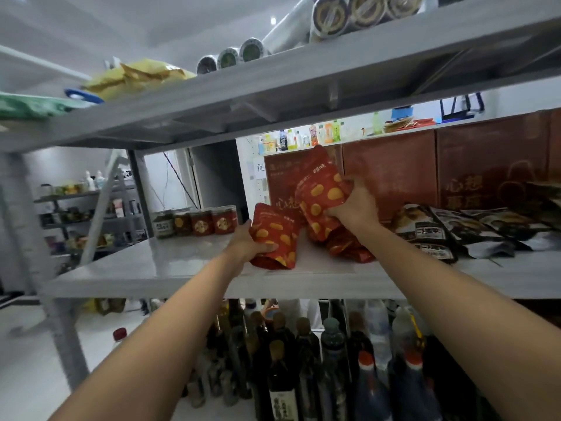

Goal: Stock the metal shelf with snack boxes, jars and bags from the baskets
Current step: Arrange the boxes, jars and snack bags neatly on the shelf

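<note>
My left hand [247, 243] gripped one red bag [274, 235] on the middle shelf [151, 268]; my right hand [353, 205] clutched another bag [321, 189], tilted. More red bags [349, 247] lay half hidden beneath; print unreadable.

1. Left hand [247, 246]: fingers tucked behind the front red bag [274, 235], out of sight.
2. Red boxes [425, 168]: lower print hidden by dark bags [455, 229]; rightmost cut by frame edge.
3. Jars [194, 221]: labels too blurred to read.
4. Bottles [303, 360] below: dim, bases cropped.
</note>
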